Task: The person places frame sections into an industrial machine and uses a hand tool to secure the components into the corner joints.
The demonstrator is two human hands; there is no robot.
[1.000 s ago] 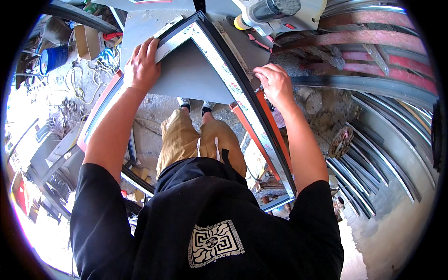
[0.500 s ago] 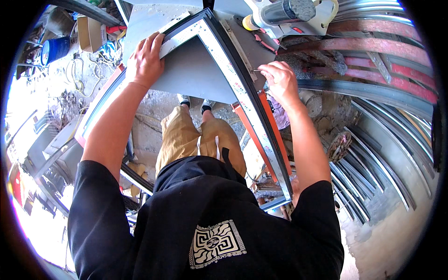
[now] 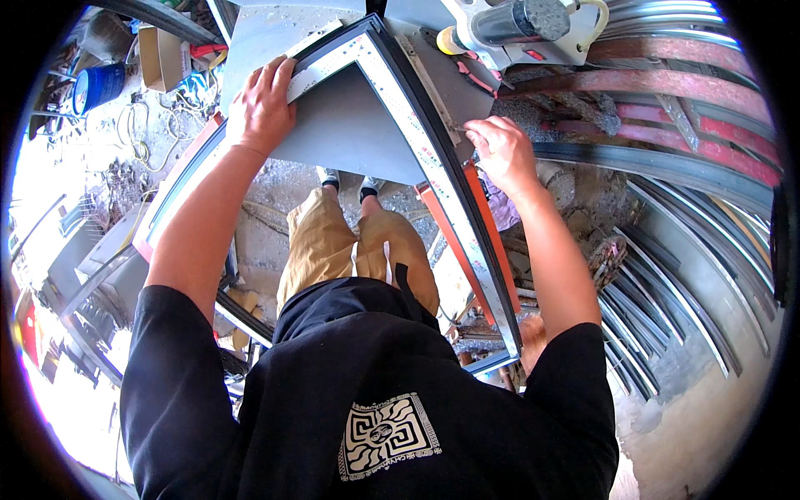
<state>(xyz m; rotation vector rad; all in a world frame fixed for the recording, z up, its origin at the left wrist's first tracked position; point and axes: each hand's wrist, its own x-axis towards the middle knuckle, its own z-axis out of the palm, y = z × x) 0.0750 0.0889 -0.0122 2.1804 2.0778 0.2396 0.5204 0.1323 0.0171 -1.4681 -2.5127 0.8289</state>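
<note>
Head view, looking straight down past a black shirt and tan trousers. Left hand [image 3: 260, 108] lying flat, fingers held together and pressed down on the left leg of a mitred metal frame [image 3: 433, 158], close to its pointed corner. Right hand [image 3: 500, 150] curling at the outer edge of the frame's right leg, fingertips drawn together as if pinching something small against the dark rim; too small to tell what, if anything, is being pinched. Frame forming an upside-down V, pale inner faces and dark outer edges, corner resting on a grey work table [image 3: 258, 37] at the top, both legs running down toward the body on either side of the knees. Orange-red strip [image 3: 487, 225] lying just beside the right leg. Grey and cream power tool [image 3: 517, 25] sitting on the table just beyond the corner. Curved metal profiles [image 3: 692, 242] stacked to the right, cardboard box [image 3: 158, 54] and blue bucket [image 3: 98, 85] well off to the left among loose cables. Judging by the hands, steadying the joined corner with the left while working at a point on the right leg. Next move likely calling for firm downward pressure at the corner so the mitre stays closed, and fine fingertip control along the dark rim.
</note>
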